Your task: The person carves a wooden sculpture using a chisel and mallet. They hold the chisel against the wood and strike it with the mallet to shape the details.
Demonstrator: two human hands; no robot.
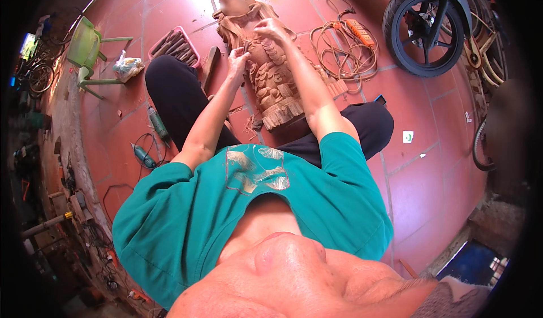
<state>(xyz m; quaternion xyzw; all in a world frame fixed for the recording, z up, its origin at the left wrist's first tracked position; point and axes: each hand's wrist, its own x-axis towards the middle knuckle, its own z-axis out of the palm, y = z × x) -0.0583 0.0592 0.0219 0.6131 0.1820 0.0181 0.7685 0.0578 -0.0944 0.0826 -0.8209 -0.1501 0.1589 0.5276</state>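
Observation:
A carved wooden statue [270,75] lies on the floor between my bent legs, its base toward me and its carved head at the far end. My left hand [238,62] is at the statue's left side, fingers bent together around something thin and dark that is too small to name. Over the upper part of the carving, my right hand [274,31] reaches in with curved fingers slightly apart, and I see nothing between them. Beside my left knee sits a pink basket [195,49] of several carving tools [175,49]. A wooden mallet-like piece [210,66] rests next to it.
Right of the statue, an orange power strip [361,33] lies with its coiled cord [339,58]. A motorbike wheel [423,32] stands at the far right. To the left are a green plastic chair [85,46], a plastic bag [128,67] and two corded green power tools [158,124].

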